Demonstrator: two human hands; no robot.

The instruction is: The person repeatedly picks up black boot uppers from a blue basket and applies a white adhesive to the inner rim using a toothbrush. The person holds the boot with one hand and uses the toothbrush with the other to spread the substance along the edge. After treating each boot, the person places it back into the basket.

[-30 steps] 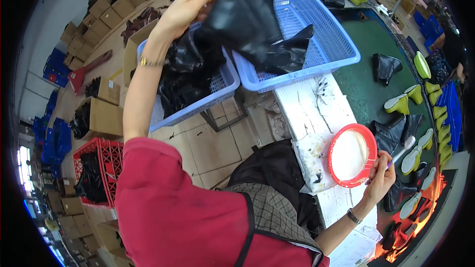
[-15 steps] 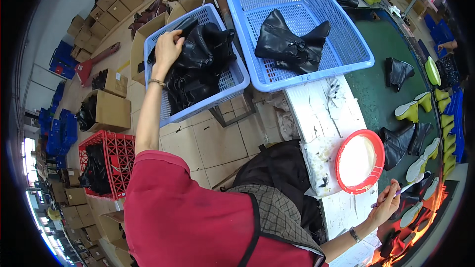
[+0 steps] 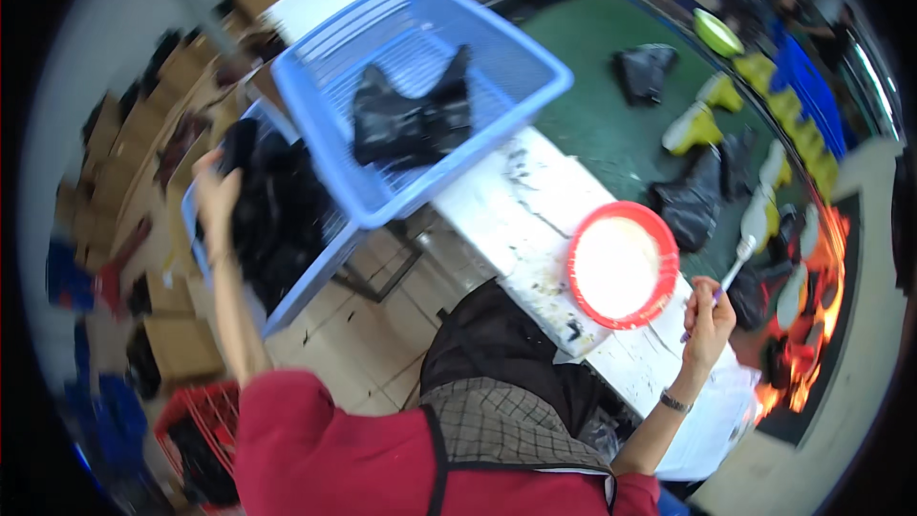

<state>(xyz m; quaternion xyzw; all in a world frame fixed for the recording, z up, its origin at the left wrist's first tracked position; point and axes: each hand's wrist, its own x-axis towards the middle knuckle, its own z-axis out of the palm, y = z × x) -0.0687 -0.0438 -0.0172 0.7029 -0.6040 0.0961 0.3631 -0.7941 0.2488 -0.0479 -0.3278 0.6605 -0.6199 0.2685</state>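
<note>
My right hand (image 3: 709,323) is closed around the purple handle of a brush (image 3: 734,275), whose whitish bristles point up and away to the right. Just left of it, a red bowl (image 3: 577,282) filled with white paste stands on the white tabletop. Over at the left, my left hand (image 3: 218,196) grips a black boot upper (image 3: 239,145) at the edge of a blue basket (image 3: 315,279) heaped with more black uppers. Motion blurs these fingers. A larger blue basket (image 3: 406,199), up on the table, holds black boot uppers (image 3: 415,119).
A green belt (image 3: 573,67) runs along the right, carrying black uppers (image 3: 690,201) and yellow-green shoe lasts (image 3: 702,124) with pale soles. Orange glow (image 3: 829,277) shows at its near end. Cartons (image 3: 181,349) and a red crate (image 3: 196,420) stand on the floor at left.
The whole view has swung, shifting the baskets left and the bowl up and left. My right hand has tipped the brush more upright. My left hand stays at the heap of uppers.
</note>
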